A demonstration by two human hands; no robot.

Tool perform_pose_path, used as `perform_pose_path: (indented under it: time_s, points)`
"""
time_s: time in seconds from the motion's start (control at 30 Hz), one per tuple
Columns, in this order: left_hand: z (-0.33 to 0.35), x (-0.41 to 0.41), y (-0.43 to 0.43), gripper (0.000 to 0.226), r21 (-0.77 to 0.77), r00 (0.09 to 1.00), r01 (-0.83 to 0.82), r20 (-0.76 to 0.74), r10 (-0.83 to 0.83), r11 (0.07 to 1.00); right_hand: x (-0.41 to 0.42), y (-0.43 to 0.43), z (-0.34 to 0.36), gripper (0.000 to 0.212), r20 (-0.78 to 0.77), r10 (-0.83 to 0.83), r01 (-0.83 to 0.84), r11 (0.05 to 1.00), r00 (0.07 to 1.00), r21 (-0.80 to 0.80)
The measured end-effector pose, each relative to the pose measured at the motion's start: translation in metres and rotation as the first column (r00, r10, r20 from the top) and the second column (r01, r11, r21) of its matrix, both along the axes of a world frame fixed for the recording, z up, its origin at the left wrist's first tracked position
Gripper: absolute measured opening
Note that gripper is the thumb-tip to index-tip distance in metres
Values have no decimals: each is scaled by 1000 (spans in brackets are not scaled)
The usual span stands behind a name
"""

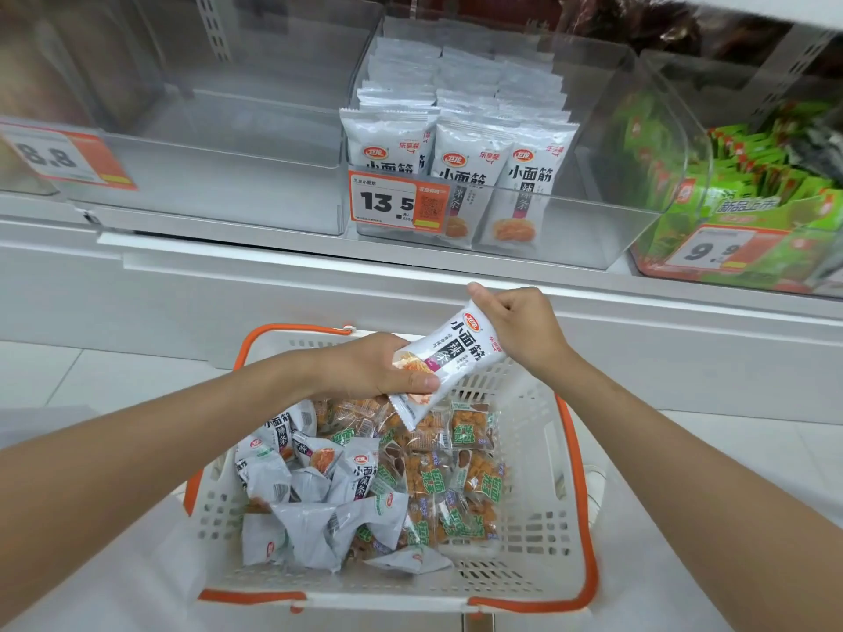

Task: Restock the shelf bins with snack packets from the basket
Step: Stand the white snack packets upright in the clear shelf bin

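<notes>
The white shelf [319,266] carries clear, rigid plastic bins. The middle bin [593,212] holds upright rows of glossy white packets behind an orange price tag [392,203]. Below stands a white perforated plastic basket [538,449] with orange handles, loaded with crumpled packets. Over its far rim, the left hand [369,367] grips the lower half of a flat white snack packet [451,358], and the right hand [520,326] pinches its upper end.

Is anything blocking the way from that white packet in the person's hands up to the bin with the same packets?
Nothing visible blocks it. The left hand and right hand hold the white packet in open air above the basket. The matching bin is open on top, behind a clear front wall.
</notes>
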State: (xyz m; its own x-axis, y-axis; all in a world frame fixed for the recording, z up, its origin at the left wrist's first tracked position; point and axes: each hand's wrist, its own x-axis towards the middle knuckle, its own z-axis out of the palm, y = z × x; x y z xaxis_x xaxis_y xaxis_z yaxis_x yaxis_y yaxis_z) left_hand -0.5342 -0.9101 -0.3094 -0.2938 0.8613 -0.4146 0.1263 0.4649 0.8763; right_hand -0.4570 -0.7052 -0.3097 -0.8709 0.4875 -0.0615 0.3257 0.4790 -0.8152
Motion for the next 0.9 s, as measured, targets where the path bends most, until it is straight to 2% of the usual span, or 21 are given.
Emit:
perform_pose_path:
  time_s: [0.07, 0.13, 0.2, 0.23, 0.3, 0.4, 0.5, 0.57, 0.63, 0.7, 0.73, 0.8, 0.9]
  points:
    - [-1, 4, 2, 39, 9, 999, -37, -16, 38, 999, 2, 4, 5, 66, 46, -54, 58, 995, 997, -80]
    - [-5, 3, 3, 30, 26, 994, -90, -53, 91, 996, 9, 8, 13, 66, 146, -51, 93, 950, 988, -299]
    - [-5, -1, 5, 18, 60, 985, -136, -94, 142, 989, 19, 11, 20, 56, 201, 151, -11, 826, 968, -564]
    - [-3, -2, 7, 16, 83, 980, -157, -107, 166, 984, 23, 9, 23, 49, 181, 244, -72, 762, 953, -644]
    - [2, -3, 14, 19, 131, 973, -191, -107, 206, 973, 28, 5, 26, 32, 124, 285, -115, 694, 951, -711]
    - [19, -4, 27, 29, 196, 972, -165, -134, 193, 967, 28, 11, 49, 24, 24, 174, -126, 796, 985, -593]
    - [59, -14, 45, 77, 298, 909, -82, -368, 194, 951, 27, 32, 101, 18, -178, 59, -114, 941, 982, -318]
    - [88, -23, 60, 89, 401, 855, -133, -416, 310, 906, 27, 46, 139, 18, -341, 17, -71, 987, 940, -146]
    - [113, -33, 75, 68, 490, 800, -169, -438, 409, 855, 23, 58, 168, 21, -443, 8, -17, 1000, 896, -16]
    - [134, -43, 88, 42, 555, 741, -214, -444, 504, 804, 14, 69, 180, 24, -455, 16, 18, 997, 890, 69]
    - [141, -49, 93, 37, 571, 715, -228, -452, 533, 789, 9, 74, 179, 25, -443, 16, 29, 995, 896, 93]
    - [154, -57, 104, 36, 574, 693, -214, -481, 537, 791, -3, 82, 171, 26, -403, 8, 45, 991, 915, 124]
    - [164, -65, 121, 45, 503, 665, -136, -592, 455, 853, -19, 85, 149, 23, -324, 41, -18, 997, 945, 73]
